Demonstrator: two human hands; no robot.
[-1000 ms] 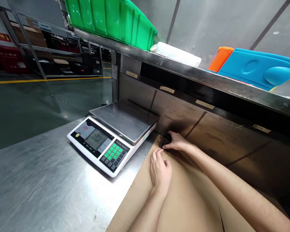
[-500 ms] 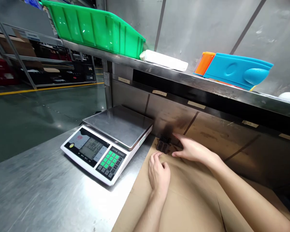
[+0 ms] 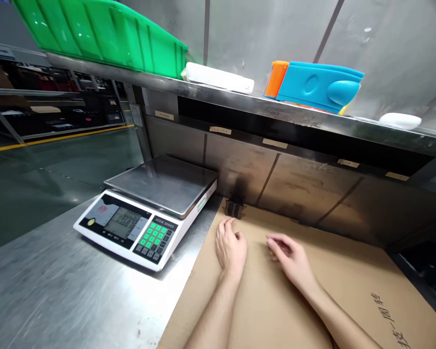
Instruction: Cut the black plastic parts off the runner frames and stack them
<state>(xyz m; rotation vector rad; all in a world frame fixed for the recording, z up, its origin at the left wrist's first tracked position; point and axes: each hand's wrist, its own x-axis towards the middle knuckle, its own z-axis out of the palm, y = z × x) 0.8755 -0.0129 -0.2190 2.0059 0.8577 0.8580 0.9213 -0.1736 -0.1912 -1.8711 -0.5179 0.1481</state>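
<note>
Head view, with clock directions counted from the left hand: this hand is laid on a brown cardboard sheet, its fingers slightly bent and kept together, and a small gap is left between thumb and forefinger. A small stack of black ridged parts is placed at twelve o'clock, just beyond the fingertips, on the far corner of the cardboard, near the metal back panel. Whether the stack is touched by the fingertips cannot be told.

At three o'clock, the right hand is seen above the cardboard, well apart from the stack. Its fingers are curled and its thumb is brought near to them, so the grip is narrow; because of blur and the bent fingers, it cannot be told if something small is held.

Between nine and ten o'clock, a white weighing scale is set on the metal table, just beside the cardboard. Its digits are shown too indistinctly to be read with certainty.

Higher, a metal shelf is occupied by a green bin at eleven o'clock, a long white object at twelve, and a blue-and-orange object at one.
</note>
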